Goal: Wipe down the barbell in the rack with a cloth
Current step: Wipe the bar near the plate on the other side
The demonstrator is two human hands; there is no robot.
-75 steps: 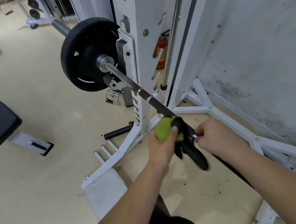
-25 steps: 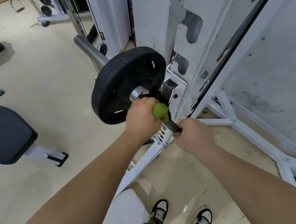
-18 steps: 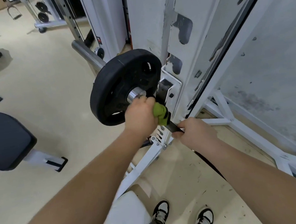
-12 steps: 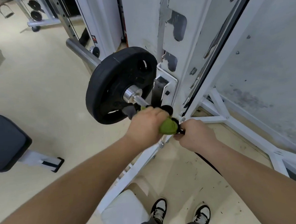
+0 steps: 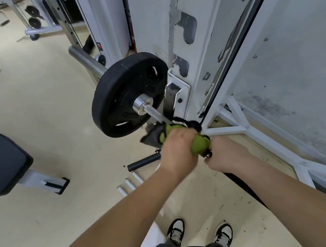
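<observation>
Looking straight down, my two shoes (image 5: 176,234) stand on the pale floor (image 5: 37,107), toes toward the white rack (image 5: 190,47). Up from there, both my arms reach forward and meet at the bar.

My left hand (image 5: 177,151) is closed tight, fingers curled over the green and black cloth (image 5: 199,144), which is bunched round the barbell (image 5: 155,113). A dark flap of the cloth hangs off the far side of my knuckles. My right hand (image 5: 226,157) sits just beside the cloth on the near side, fingers wrapped round the shaft itself. A small bit of metal shows between the two fists.

Down to the left, a short black handle (image 5: 143,162) lies on the floor with white pegs (image 5: 129,183) near it. Further left is the dark bench pad (image 5: 1,160).

Past the cloth, bare steel shaft runs up and away to a shiny collar (image 5: 142,105), and the bar lies in the rack's hook (image 5: 170,99). The black weight plate (image 5: 119,91) sits right outside that hook, and the bar's end pokes out beyond it. Off to the right is a scuffed grey wall (image 5: 296,66). More gym machines (image 5: 37,22) stand at the far back.
</observation>
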